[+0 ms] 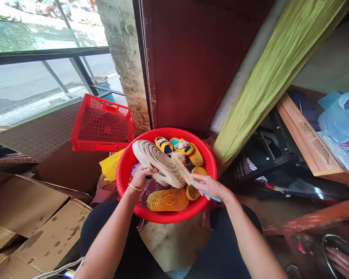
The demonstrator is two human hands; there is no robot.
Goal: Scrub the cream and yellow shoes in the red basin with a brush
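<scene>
My left hand point(142, 177) is closed on a beige slipper point(154, 155), its ridged sole turned up over a red basin point(211, 162). In my right hand point(211, 186) is the blue handle of a scrubbing brush point(182, 168), whose pale bristles lie against or just by the sole's right part. Below the slipper, a yellow sandal point(168, 200) rests sole-up in the basin. Yellow children's clogs point(182, 145) with cartoon decorations sit at the basin's far side. Another yellow sole point(199, 174) shows partly behind the brush. Purplish water with some suds is visible at the left inside.
A red plastic crate point(104, 124) stands left behind the basin, near a rough wall. Flattened cardboard boxes point(43, 224) lie at left. A dark red door point(192, 62) is behind. A green curtain point(267, 81) hangs at right, beside a wooden table point(314, 139) with plastic bags.
</scene>
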